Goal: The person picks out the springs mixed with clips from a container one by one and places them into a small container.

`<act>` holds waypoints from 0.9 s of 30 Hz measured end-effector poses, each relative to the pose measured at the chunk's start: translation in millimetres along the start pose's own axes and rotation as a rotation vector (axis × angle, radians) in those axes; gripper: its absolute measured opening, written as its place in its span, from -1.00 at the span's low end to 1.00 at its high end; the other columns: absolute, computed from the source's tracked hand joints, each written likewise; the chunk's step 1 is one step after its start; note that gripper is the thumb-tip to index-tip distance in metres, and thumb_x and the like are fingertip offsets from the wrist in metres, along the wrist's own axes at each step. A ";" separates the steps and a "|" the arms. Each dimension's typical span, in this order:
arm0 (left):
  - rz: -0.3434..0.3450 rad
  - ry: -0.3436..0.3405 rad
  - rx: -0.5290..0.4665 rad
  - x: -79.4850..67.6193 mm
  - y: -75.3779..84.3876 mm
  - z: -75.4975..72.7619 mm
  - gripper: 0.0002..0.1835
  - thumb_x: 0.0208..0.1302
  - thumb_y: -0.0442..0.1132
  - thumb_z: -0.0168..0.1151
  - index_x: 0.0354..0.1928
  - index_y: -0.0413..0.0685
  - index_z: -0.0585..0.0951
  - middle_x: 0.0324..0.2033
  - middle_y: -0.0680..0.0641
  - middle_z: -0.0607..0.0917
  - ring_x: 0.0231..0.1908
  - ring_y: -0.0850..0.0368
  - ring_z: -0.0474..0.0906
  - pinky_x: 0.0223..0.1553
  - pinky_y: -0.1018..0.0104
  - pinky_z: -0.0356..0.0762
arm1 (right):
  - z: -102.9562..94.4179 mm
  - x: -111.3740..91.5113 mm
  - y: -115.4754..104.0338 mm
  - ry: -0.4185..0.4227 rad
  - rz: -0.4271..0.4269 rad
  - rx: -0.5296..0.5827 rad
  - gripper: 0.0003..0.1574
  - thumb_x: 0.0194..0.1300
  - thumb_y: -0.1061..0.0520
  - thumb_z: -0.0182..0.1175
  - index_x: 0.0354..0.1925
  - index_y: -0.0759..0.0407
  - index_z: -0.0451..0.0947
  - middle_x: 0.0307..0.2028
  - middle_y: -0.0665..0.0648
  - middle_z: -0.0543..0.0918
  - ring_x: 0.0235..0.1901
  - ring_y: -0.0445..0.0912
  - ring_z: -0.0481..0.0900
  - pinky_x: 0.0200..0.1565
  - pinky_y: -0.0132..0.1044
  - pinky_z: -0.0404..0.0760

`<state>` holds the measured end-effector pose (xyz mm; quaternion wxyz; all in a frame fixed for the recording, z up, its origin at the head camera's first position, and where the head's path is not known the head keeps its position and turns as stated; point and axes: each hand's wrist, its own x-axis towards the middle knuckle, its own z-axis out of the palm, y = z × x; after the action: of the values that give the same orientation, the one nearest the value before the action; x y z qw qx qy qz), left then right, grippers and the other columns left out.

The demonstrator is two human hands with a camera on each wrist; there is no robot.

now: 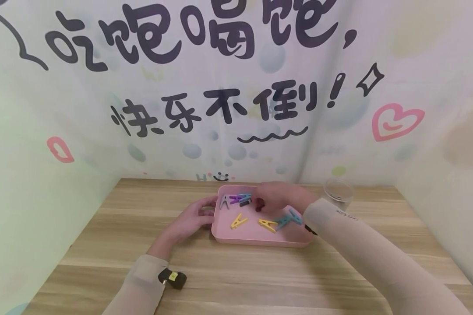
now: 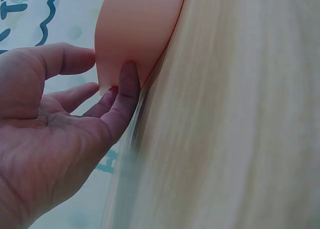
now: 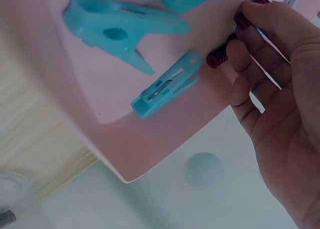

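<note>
A shallow pink tray (image 1: 260,239) lies on the wooden table with several plastic clothespins inside. My left hand (image 1: 191,218) holds its left end, thumb at the rim and fingers bent against the outer wall. Inside the tray, at the back, my right hand (image 1: 276,195) pinches a small dark red coil (image 3: 242,20) between thumb and fingertip. Another dark red coil (image 3: 218,57) lies beside the fingers. Near that hand are a teal clothespin (image 3: 167,86) and a larger-looking one. Two yellow clothespins, one at the left (image 1: 238,221), lie toward the front.
A clear round container (image 1: 339,180) stands right of the tray, with a grey coil (image 3: 7,218) in it. Purple, blue and grey clothespins cluster in the tray's back left corner. A printed wall cloth (image 1: 220,153) rises behind the table.
</note>
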<state>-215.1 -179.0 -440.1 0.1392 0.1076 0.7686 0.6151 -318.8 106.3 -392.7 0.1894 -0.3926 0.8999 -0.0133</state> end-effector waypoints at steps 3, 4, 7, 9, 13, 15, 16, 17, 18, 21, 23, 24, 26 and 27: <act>0.002 -0.002 -0.005 -0.3 -0.3 0.6 -0.26 0.46 -0.50 0.17 0.63 -0.25 0.21 0.45 -0.32 0.40 0.24 -0.19 0.58 0.16 0.10 0.70 | -0.3 -3.3 1.2 -0.006 -0.004 0.019 -0.79 0.40 0.16 0.39 -0.20 -0.22 0.69 -0.32 -0.13 0.65 -0.23 -0.13 0.60 -0.15 -0.25 0.61; 0.003 -0.003 -0.005 -0.4 -0.3 0.7 -0.26 0.46 -0.49 0.17 0.63 -0.26 0.21 0.45 -0.32 0.39 0.24 -0.19 0.58 0.16 0.10 0.70 | -0.4 -4.7 1.8 -0.005 -0.004 0.029 -0.80 0.40 0.15 0.39 -0.20 -0.22 0.68 -0.32 -0.13 0.65 -0.23 -0.13 0.60 -0.16 -0.24 0.61; -0.005 0.000 0.003 -0.9 0.3 0.9 -0.26 0.47 -0.48 0.18 0.63 -0.23 0.22 0.46 -0.30 0.40 0.23 -0.17 0.59 0.15 0.11 0.70 | -1.5 -9.2 4.1 0.011 -0.006 0.050 -0.82 0.39 0.13 0.39 -0.19 -0.22 0.69 -0.31 -0.15 0.66 -0.22 -0.14 0.60 -0.16 -0.25 0.61; -0.010 0.003 0.011 -1.0 0.5 0.9 -0.26 0.47 -0.47 0.19 0.64 -0.21 0.22 0.46 -0.29 0.40 0.22 -0.16 0.59 0.15 0.12 0.70 | -3.3 -12.2 5.4 0.029 -0.017 0.046 -0.81 0.38 0.14 0.40 -0.18 -0.21 0.69 -0.29 -0.17 0.66 -0.22 -0.15 0.60 -0.15 -0.26 0.61; -0.010 0.004 0.016 -0.9 0.0 0.3 -0.26 0.47 -0.46 0.19 0.64 -0.21 0.22 0.47 -0.29 0.40 0.22 -0.16 0.59 0.15 0.11 0.70 | -9.9 -18.8 6.2 0.058 -0.057 0.034 -0.82 0.37 0.16 0.39 -0.15 -0.16 0.69 -0.28 -0.18 0.65 -0.22 -0.16 0.59 -0.17 -0.27 0.60; -0.010 0.004 0.017 -0.9 -0.3 -0.1 -0.26 0.48 -0.46 0.19 0.64 -0.21 0.22 0.47 -0.29 0.39 0.23 -0.16 0.59 0.15 0.11 0.70 | -13.1 -22.5 5.9 0.069 -0.076 0.034 -0.82 0.36 0.16 0.38 -0.15 -0.15 0.68 -0.28 -0.18 0.65 -0.23 -0.16 0.58 -0.18 -0.28 0.60; -0.009 0.004 0.018 -0.9 -0.4 -0.3 -0.27 0.48 -0.46 0.19 0.63 -0.21 0.22 0.47 -0.30 0.39 0.23 -0.17 0.59 0.15 0.10 0.70 | -14.7 -24.4 5.5 0.073 -0.085 0.035 -0.82 0.35 0.16 0.38 -0.15 -0.14 0.68 -0.28 -0.19 0.64 -0.23 -0.16 0.58 -0.19 -0.27 0.60; -0.010 0.004 0.019 -0.9 -0.5 -0.5 -0.27 0.48 -0.46 0.19 0.63 -0.21 0.22 0.47 -0.30 0.39 0.23 -0.16 0.58 0.15 0.11 0.70 | -16.2 -26.6 5.0 0.078 -0.093 0.034 -0.82 0.34 0.16 0.38 -0.15 -0.14 0.69 -0.28 -0.19 0.64 -0.23 -0.16 0.57 -0.19 -0.27 0.60; -0.011 0.004 0.022 -1.1 -0.3 -0.6 -0.27 0.48 -0.45 0.19 0.64 -0.20 0.23 0.47 -0.29 0.39 0.24 -0.16 0.58 0.15 0.11 0.70 | -17.2 -28.7 4.7 0.084 -0.101 0.034 -0.83 0.34 0.16 0.37 -0.15 -0.13 0.69 -0.28 -0.20 0.64 -0.24 -0.16 0.57 -0.19 -0.27 0.61; -0.012 0.001 0.025 -1.1 -0.3 -0.7 -0.27 0.49 -0.45 0.19 0.64 -0.20 0.22 0.47 -0.29 0.39 0.24 -0.16 0.58 0.16 0.11 0.70 | -19.8 -35.0 4.1 0.097 -0.119 0.047 -0.84 0.34 0.17 0.37 -0.14 -0.09 0.71 -0.26 -0.21 0.63 -0.22 -0.16 0.58 -0.17 -0.27 0.62; -0.012 -0.003 0.021 -0.9 -0.5 -0.6 -0.26 0.49 -0.45 0.19 0.64 -0.20 0.22 0.47 -0.30 0.39 0.24 -0.17 0.58 0.16 0.10 0.70 | -21.5 -39.6 4.0 0.104 -0.127 0.066 -0.83 0.34 0.19 0.37 -0.12 -0.04 0.72 -0.25 -0.20 0.64 -0.19 -0.10 0.62 -0.16 -0.25 0.62; -0.007 -0.005 0.019 -0.7 -0.7 -0.8 -0.26 0.49 -0.46 0.18 0.64 -0.22 0.21 0.47 -0.31 0.38 0.24 -0.19 0.58 0.16 0.09 0.70 | -22.4 -42.0 3.8 0.107 -0.132 0.077 -0.82 0.34 0.20 0.38 -0.10 -0.02 0.73 -0.24 -0.20 0.64 -0.18 -0.06 0.62 -0.15 -0.24 0.62; -0.004 -0.007 0.015 -0.9 -0.3 -0.7 -0.26 0.48 -0.46 0.18 0.64 -0.24 0.21 0.46 -0.33 0.38 0.25 -0.20 0.57 0.16 0.09 0.70 | -23.6 -46.2 4.3 0.121 -0.146 0.083 -0.80 0.32 0.22 0.38 -0.09 0.03 0.73 -0.23 -0.18 0.65 -0.16 0.00 0.64 -0.15 -0.23 0.62; -0.003 -0.007 0.014 -1.1 0.2 -0.4 -0.26 0.48 -0.47 0.18 0.64 -0.24 0.20 0.46 -0.34 0.37 0.25 -0.20 0.57 0.17 0.08 0.69 | -24.4 -48.4 4.5 0.128 -0.154 0.087 -0.79 0.31 0.23 0.38 -0.08 0.04 0.73 -0.23 -0.17 0.65 -0.15 0.03 0.65 -0.15 -0.21 0.62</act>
<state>-214.3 -179.8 -439.7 0.1419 0.1096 0.7724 0.6093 -300.5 140.8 -354.9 0.1467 -0.4503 0.8760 -0.0917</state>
